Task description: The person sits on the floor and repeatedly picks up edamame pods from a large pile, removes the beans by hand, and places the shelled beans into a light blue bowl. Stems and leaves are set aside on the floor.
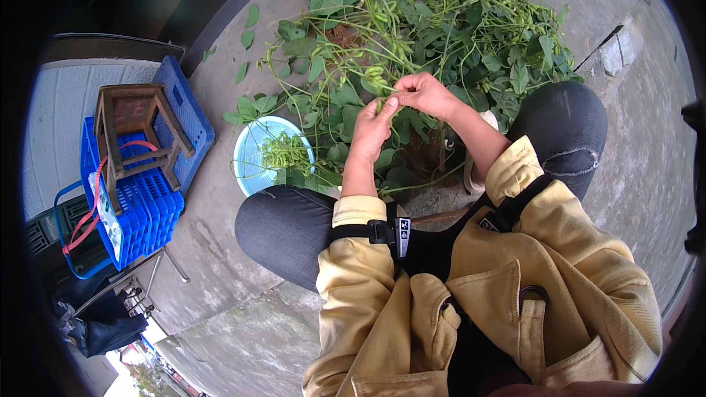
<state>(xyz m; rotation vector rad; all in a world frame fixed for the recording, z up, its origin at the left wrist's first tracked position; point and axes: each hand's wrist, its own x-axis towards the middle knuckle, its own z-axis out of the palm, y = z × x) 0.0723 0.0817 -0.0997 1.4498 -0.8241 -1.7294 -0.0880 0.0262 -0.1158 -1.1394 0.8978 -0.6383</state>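
Note:
Both my hands meet over a heap of uprooted bean plants (458,27) with green pods, lying on the concrete before me. My left hand (375,125) has its thumb and fingers closed on a green piece of the plant. At the same spot my right hand (423,95) pinches a stem, its fingertips against those of my left hand. A cluster of green pods (375,76) stands just beyond my fingertips. To the left of my left hand, a light blue plastic basket (242,151) holds picked green pods (285,153). Exactly what lies between my fingers is partly hidden.
At the left are blue plastic crates (140,220), with a small wooden stool (135,121) on its side upon them and a red strap (88,220). Loose leaves (247,38) lie on the concrete floor beyond the basket. A pale block (616,52) is at the upper right.

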